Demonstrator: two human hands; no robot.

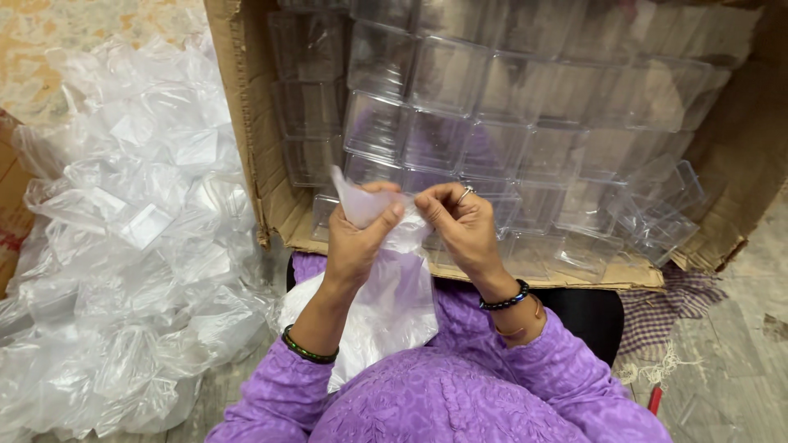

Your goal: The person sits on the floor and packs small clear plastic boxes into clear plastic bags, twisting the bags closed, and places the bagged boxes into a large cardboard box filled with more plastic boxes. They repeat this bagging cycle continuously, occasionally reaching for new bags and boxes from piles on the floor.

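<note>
Plastic bag [394, 287] hangs pinched between left hand [357, 238] and right hand [464, 226].

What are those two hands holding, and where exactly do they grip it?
A thin clear plastic bag. The left hand and the right hand each pinch its top edge, and the rest hangs down.

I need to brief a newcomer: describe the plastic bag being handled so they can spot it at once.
Start at the big cardboard box of clear containers lying open on its side. Just before its lower edge, both hands pinch the top of a thin plastic bag hanging over the purple lap. Unlike the heap of bagged containers beside it, it looks limp.
</note>
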